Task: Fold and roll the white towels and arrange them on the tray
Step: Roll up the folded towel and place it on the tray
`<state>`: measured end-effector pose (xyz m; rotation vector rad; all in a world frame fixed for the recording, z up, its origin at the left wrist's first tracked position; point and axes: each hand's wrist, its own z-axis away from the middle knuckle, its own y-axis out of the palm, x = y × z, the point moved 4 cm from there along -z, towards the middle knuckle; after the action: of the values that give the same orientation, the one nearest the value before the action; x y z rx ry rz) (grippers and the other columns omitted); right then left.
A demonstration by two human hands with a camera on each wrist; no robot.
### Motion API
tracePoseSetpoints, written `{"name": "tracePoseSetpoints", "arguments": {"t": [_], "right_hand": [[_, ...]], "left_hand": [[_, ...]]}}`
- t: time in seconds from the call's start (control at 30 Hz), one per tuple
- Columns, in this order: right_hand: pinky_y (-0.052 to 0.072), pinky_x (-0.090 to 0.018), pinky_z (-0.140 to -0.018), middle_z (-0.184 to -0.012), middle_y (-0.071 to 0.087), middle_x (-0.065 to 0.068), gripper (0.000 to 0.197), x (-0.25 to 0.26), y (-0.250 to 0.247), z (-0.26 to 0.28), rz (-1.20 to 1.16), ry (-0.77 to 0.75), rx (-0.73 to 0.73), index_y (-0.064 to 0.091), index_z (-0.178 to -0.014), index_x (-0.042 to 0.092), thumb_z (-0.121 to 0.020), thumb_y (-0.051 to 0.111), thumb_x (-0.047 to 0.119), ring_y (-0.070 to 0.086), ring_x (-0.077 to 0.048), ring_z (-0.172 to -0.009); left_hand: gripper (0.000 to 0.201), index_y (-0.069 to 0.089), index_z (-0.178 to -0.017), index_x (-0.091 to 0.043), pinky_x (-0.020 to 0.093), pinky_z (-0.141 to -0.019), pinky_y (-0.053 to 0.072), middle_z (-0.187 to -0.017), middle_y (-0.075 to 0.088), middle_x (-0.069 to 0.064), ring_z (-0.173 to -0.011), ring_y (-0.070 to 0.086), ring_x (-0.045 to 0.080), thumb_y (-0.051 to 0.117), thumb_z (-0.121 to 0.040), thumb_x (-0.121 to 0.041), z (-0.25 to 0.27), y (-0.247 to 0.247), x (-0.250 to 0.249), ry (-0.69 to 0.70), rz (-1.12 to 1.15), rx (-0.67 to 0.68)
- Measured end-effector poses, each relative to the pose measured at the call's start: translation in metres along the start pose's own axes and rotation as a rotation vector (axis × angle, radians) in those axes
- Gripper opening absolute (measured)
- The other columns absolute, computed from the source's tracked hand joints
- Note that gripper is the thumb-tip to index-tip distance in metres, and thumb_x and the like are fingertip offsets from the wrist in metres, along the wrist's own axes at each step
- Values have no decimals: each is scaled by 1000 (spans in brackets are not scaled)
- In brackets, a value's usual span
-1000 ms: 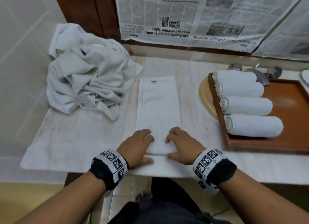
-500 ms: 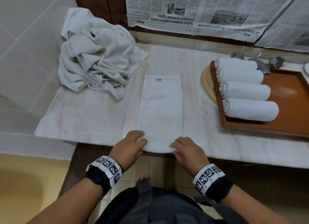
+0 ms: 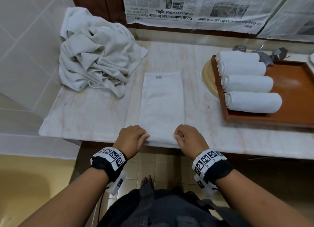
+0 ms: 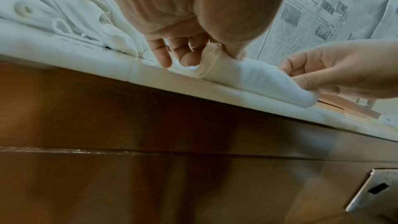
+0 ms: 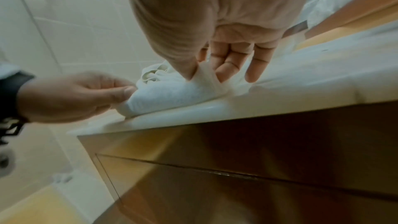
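One marble counter (image 3: 95,114), tiled wall (image 3: 25,45) beside

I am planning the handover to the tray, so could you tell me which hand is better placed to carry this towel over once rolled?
Probably the right hand: the tray lies on its side, whereas the left hand would cross over. Both pinch the folded towel.

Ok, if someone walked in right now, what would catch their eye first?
Probably the two hands at the counter's near edge, left hand and right hand, each pinching a near corner of the folded white towel. Next, the four rolled towels lined up on the brown tray at right, and the crumpled towel heap at back left.
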<state>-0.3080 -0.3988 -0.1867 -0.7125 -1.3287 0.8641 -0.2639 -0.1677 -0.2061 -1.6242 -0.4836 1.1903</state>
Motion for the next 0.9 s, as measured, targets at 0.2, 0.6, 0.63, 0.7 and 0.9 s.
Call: {"name": "tracePoseSetpoints", "arguments": {"t": [0.2,0.6,0.63,0.7,0.9], "right_hand": [[52,-33,-60,-91,62,-4,27,7,14,11,185,-258,-128,72,-92,12,-72,77,-5,58,-23,-75],[47,-34,-86,-104,61,6,19,-13,11,15,64,-197,-65,70,-109,22,-92,66,27,49,-13,-96],[43,-33,-90,-105,58,9,19,-15,12,11,48,-143,-21,69,-110,23,-94,61,31,44,-10,-99],[38,-32,-94,-106,50,12,21,-15,11,7,37,-92,41,66,-111,25,-97,55,35,37,-9,-101],[30,-26,-90,-112,48,10,22,-6,7,3,119,-52,112,61,-115,25,-101,47,33,37,-12,-106]], "left_hand": [[22,67,-87,-22,39,-85,45,-90,66,-7,-86,60,17,55,-97,-38,-9,0,4,-94,125,67],[7,61,-86,-26,39,-77,46,-86,60,-10,-76,55,17,67,-89,-26,-7,-10,-11,217,-76,-75],[5,63,-87,-25,38,-75,46,-90,61,-7,-77,55,19,67,-89,-27,-5,-9,-13,310,-128,-100],[20,65,-89,-23,35,-74,45,-95,61,-5,-80,54,19,61,-90,-43,-2,-6,-11,398,-197,-110],[35,65,-94,-19,32,-64,49,-92,62,-2,-74,58,21,55,-88,-52,-4,-2,3,354,-89,-19]]}}
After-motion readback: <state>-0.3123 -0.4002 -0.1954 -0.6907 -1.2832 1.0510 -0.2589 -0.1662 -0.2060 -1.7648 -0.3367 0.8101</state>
